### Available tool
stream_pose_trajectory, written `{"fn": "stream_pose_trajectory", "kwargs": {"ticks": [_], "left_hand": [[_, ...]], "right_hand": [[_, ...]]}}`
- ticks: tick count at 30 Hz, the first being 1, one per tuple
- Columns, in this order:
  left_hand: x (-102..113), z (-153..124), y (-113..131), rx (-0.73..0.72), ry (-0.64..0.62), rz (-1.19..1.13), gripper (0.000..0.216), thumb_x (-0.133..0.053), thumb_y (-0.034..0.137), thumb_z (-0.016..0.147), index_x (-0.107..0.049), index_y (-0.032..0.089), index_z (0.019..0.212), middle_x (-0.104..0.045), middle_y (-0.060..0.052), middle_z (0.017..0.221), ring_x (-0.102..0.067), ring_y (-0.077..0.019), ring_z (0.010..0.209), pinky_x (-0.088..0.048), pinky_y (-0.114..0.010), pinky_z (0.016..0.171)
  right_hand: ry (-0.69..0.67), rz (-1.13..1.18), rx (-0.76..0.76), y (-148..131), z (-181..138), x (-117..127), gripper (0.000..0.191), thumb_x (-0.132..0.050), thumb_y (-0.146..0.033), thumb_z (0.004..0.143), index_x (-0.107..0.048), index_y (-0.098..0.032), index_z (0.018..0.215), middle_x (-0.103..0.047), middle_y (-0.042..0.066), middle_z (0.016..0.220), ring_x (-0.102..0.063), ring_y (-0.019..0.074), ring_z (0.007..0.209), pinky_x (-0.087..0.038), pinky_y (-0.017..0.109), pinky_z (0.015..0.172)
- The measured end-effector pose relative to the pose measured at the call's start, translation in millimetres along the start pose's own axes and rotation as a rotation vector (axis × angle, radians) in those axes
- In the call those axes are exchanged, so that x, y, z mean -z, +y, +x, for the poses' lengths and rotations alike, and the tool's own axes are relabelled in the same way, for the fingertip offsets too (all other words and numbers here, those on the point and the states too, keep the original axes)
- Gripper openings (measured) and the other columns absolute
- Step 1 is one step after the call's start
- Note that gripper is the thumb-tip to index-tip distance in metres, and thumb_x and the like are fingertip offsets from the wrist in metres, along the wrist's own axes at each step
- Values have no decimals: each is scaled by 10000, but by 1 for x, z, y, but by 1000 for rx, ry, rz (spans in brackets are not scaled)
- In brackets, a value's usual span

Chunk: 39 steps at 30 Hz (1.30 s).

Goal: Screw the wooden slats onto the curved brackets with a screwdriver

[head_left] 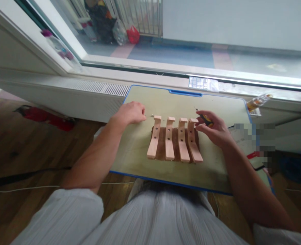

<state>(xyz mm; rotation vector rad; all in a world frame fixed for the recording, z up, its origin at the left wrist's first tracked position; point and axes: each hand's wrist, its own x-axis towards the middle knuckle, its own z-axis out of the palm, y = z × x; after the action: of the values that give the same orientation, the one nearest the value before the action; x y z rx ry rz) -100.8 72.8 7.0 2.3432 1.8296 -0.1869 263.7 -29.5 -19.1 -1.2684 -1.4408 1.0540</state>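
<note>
A dark brown board [162,144] with several pale wooden hooks [169,143] on it lies on a greenish lap tray with a blue rim [140,146]. My left hand [130,113] rests on the tray left of the hooks, its fingers curled and pinched near a tiny screw-like piece [152,116]; what they hold I cannot make out. My right hand [213,129] is at the right end of the hook row, closed round a small screwdriver [203,117] with a yellow and black handle. Its fingertips touch the rightmost hook [193,143].
The tray lies across my lap by a low window sill [150,73] and a white radiator grille [99,87]. Papers and boxes [252,136] lie at the right of the tray. A red object [45,117] and cables [25,177] are on the wooden floor at the left.
</note>
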Motion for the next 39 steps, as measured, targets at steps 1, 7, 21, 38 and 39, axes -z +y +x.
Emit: {"fn": "stream_pose_trajectory", "kwargs": {"ticks": [1, 7, 21, 38, 39], "left_hand": [[0, 0, 2, 2, -4, 8, 203, -725, 317, 735, -841, 241, 882, -847, -113, 1054, -765, -302, 938, -530, -338, 793], [10, -4, -3, 42, 85, -23, 217, -709, 360, 789, -835, 246, 924, -844, -99, 1015, -769, -298, 913, -543, -353, 774], [61, -69, 106, -504, 239, -985, 125, -736, 232, 844, -824, 178, 914, -784, -28, 869, -709, -151, 770, -512, -225, 585], [38, -51, 145, -550, 147, -1302, 246, -869, 274, 840, -811, 162, 1051, -783, -40, 872, -724, -139, 772, -586, -251, 710], [37, -50, 146, -543, 130, -1328, 223, -881, 283, 838, -816, 158, 1009, -786, -43, 858, -718, -135, 749, -588, -253, 702]], "right_hand": [[4, 3, 8, 0, 0, 0, 504, -881, -289, 779, -756, -287, 1267, -763, 8, 1004, -756, 189, 886, -622, 352, 836], [77, 20, 81, -1, 0, 5, 497, -861, -267, 787, -738, -287, 1269, -800, 14, 971, -774, 200, 903, -636, 373, 847], [246, -169, 356, -76, -27, -21, 226, -824, -333, 908, -770, -312, 1126, -781, 15, 985, -737, 200, 859, -637, 388, 810], [143, 255, 196, -64, -24, -26, 337, -881, -311, 842, -731, -311, 1143, -800, 7, 970, -774, 205, 868, -676, 413, 865], [150, 260, 181, -62, -24, -27, 340, -880, -321, 840, -725, -314, 1143, -800, 4, 971, -779, 209, 877, -679, 422, 878]]}}
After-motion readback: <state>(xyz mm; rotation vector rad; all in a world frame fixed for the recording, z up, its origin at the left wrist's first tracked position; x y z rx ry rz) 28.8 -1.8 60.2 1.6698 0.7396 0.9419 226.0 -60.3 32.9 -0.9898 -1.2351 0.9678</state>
